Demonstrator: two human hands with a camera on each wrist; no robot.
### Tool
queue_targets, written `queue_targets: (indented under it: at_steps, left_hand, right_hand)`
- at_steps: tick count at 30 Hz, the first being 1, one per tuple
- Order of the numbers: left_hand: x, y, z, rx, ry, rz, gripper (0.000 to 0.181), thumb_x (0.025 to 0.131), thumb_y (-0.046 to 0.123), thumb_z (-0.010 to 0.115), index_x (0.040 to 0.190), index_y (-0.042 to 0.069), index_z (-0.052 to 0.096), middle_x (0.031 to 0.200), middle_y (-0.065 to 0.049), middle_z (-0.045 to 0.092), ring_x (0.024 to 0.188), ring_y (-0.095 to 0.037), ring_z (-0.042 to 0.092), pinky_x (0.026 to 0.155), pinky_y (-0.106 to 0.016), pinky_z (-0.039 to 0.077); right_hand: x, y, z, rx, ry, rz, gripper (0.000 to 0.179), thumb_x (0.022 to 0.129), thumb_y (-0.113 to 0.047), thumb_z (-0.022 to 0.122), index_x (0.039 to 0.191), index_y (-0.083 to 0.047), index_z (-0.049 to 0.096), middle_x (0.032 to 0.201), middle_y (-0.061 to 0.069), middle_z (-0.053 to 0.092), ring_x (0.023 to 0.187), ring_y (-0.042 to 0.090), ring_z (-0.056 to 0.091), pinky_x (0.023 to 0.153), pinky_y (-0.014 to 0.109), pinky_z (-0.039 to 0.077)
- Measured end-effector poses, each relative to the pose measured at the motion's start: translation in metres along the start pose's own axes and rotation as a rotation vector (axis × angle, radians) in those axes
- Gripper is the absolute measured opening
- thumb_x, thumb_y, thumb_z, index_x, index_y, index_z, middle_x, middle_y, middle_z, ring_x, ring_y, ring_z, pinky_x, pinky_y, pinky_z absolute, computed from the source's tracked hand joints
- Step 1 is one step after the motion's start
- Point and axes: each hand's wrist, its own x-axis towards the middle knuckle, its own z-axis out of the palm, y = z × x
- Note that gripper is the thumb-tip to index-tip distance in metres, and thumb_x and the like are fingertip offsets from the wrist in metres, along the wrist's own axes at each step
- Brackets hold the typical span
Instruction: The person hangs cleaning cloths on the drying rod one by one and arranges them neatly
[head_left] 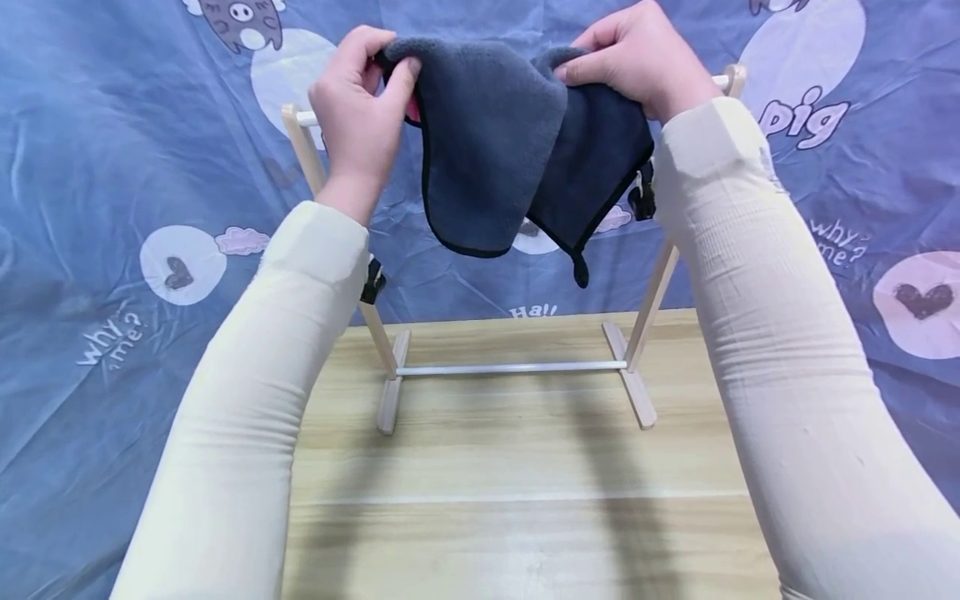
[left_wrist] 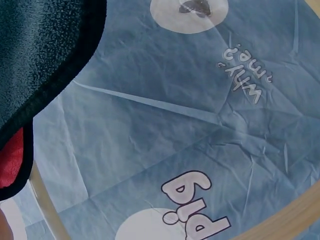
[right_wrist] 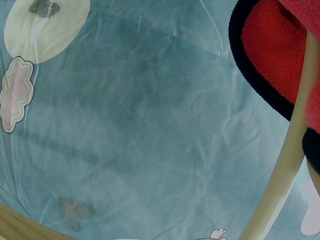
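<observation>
A dark grey towel [head_left: 487, 142] with black edging and a red reverse hangs from both hands at the top rail [head_left: 307, 118] of a wooden rack. My left hand [head_left: 360, 108] pinches its upper left corner between thumb and fingers. At the upper right, my right hand [head_left: 630, 62] pinches the bunched top edge. Two lower flaps hang apart, one with a small black loop [head_left: 581, 271] at its tip. The red reverse [right_wrist: 275, 50] appears beside the pale rail in the right wrist view. Most of the rail is hidden behind the towel.
The rack's wooden feet [head_left: 630, 379] stand on a light wood-grain surface [head_left: 480, 467], joined by a white lower bar [head_left: 510, 367]. Black clips [head_left: 373, 281] [head_left: 642, 196] are near both side posts. A blue printed cloth [head_left: 90, 208] covers the background.
</observation>
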Motion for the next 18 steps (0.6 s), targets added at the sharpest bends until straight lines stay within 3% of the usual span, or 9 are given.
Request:
queue_targets:
  at_steps: [6,10,18]
  left_hand:
    - [0.001,0.006,0.002,0.033,-0.021,0.003,0.015,0.081,0.010,0.065,0.092,0.000,0.066,0.093,-0.008,0.062,0.093,-0.007,0.056,0.090,-0.013,0.043]
    - [0.004,0.009,0.002,0.040,-0.022,0.012,0.015,0.082,0.010,0.065,0.092,-0.001,0.066,0.094,-0.009,0.062,0.094,-0.008,0.056,0.091,-0.012,0.043]
    - [0.020,0.000,0.000,0.094,-0.021,0.006,0.021,0.081,0.013,0.066,0.098,0.002,0.066,0.102,-0.007,0.061,0.100,-0.006,0.053,0.091,-0.011,0.042]
  right_hand:
    - [-0.001,0.001,-0.003,0.029,0.001,-0.008,0.010,0.074,-0.024,0.074,0.074,-0.015,0.070,0.060,-0.008,0.057,0.053,0.010,0.052,0.050,0.017,0.046]
    - [-0.002,0.003,-0.001,0.032,0.000,-0.006,0.014,0.073,-0.024,0.075,0.078,-0.013,0.071,0.061,-0.007,0.058,0.053,0.010,0.053,0.050,0.017,0.047]
    - [-0.001,0.000,0.004,0.012,0.003,-0.029,0.014,0.073,-0.025,0.074,0.079,-0.013,0.071,0.063,-0.006,0.057,0.056,0.012,0.052,0.052,0.018,0.046]
